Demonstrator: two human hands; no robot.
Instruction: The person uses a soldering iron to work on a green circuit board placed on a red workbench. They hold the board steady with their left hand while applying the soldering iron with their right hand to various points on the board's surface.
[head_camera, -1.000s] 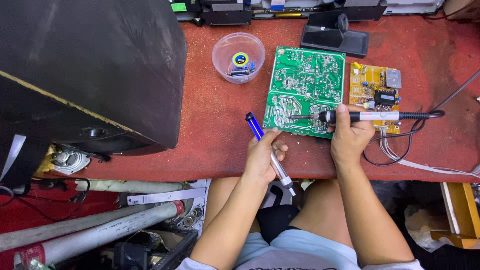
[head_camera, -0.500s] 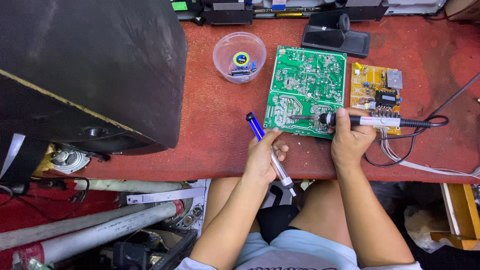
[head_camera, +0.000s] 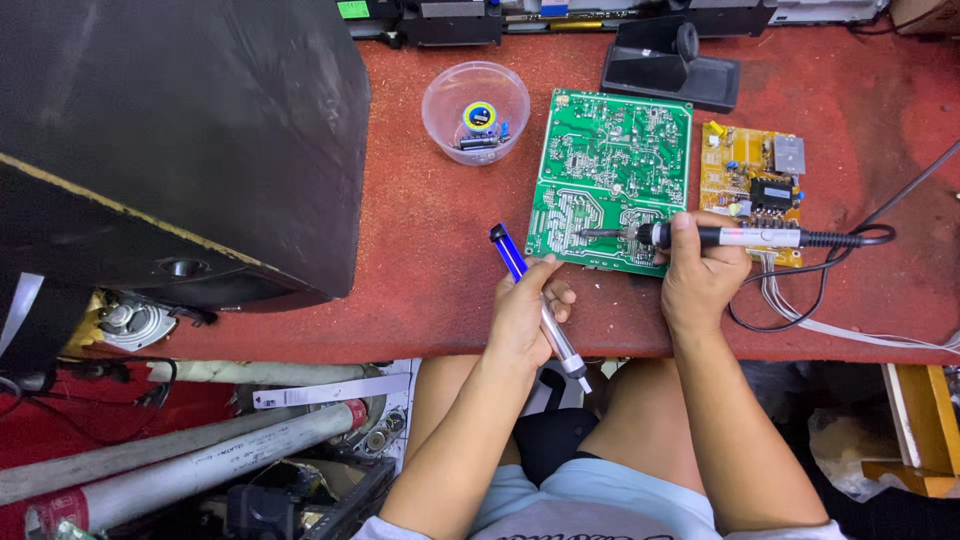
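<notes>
**Iron tip on the green board**

While the red table (head_camera: 420, 250) carries everything, the green circuit board (head_camera: 610, 180) lies flat at its middle. Right hand (head_camera: 700, 280) is closed around a soldering iron (head_camera: 730, 237), tip touching the board's lower edge. Left hand (head_camera: 525, 315) grips a blue desoldering pump (head_camera: 535, 300) beside the board (not yet on it). I judge the joint is only being heated.

Red bench (head_camera: 420, 250), green board (head_camera: 610, 180), plastic bowl (head_camera: 476, 112)
</notes>
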